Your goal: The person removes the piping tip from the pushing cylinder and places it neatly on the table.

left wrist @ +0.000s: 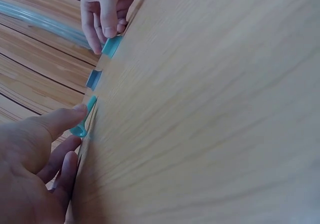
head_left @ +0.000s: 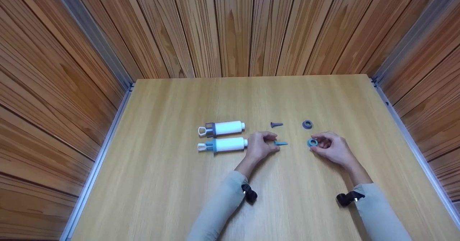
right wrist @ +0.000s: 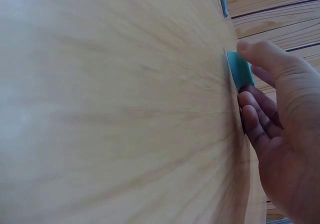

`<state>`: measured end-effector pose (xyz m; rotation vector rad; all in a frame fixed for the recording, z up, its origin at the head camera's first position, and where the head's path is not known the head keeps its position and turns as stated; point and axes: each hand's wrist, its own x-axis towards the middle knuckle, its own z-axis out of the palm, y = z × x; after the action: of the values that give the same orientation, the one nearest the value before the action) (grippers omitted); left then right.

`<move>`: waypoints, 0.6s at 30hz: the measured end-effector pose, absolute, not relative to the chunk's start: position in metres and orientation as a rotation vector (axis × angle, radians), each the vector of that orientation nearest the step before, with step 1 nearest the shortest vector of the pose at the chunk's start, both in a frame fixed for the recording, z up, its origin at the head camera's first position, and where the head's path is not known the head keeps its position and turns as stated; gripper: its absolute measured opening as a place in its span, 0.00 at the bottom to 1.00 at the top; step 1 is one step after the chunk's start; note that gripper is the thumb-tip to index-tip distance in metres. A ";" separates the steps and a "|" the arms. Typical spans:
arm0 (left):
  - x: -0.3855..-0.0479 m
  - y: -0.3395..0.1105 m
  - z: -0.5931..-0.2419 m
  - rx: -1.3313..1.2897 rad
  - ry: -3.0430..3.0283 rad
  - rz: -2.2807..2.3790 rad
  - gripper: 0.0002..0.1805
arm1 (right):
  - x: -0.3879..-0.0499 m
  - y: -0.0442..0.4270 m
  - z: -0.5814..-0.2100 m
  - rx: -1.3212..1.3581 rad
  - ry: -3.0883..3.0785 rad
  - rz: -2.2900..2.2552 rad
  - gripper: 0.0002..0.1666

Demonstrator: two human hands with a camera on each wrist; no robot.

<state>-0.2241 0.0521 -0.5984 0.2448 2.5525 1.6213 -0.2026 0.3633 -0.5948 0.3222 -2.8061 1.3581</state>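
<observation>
My left hand (head_left: 259,146) pinches the wide end of a small teal tapered nozzle (head_left: 282,143), which lies on the table with its thin end to the right. The thumb lies against that nozzle (left wrist: 79,130) in the left wrist view. Thumb and fingers of my right hand (head_left: 333,148) hold a teal ring (head_left: 312,142) by its edge at the table surface; in the right wrist view the ring (right wrist: 241,70) is partly covered by fingers. Beside my left wrist lies a white syringe-like tube (head_left: 230,144) with a teal collar and a white pull handle.
A second white tube (head_left: 228,127) with a dark blue-grey collar lies just behind the first. Farther right at the back are a dark blue-grey nozzle (head_left: 276,124) and a dark blue-grey ring (head_left: 307,124). Wooden walls (head_left: 230,29) enclose the table (head_left: 161,190) on three sides.
</observation>
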 end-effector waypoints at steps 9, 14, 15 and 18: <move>-0.224 0.051 -0.594 0.248 2.550 1.609 0.23 | -0.203 0.365 -0.586 0.350 -2.842 1.397 0.25; -0.224 0.051 -0.592 0.247 2.543 1.632 0.23 | -0.204 0.366 -0.582 0.354 -2.842 1.411 0.25; -0.224 0.052 -0.591 0.247 2.540 1.640 0.23 | -0.204 0.366 -0.581 0.351 -2.846 1.405 0.25; -0.226 0.052 -0.587 0.253 2.534 1.670 0.24 | -0.205 0.367 -0.576 0.352 -2.876 1.367 0.25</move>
<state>-0.2256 0.0523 -0.5871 0.2529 2.5343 1.6698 -0.2050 0.3674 -0.5761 0.3520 -2.8756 1.3667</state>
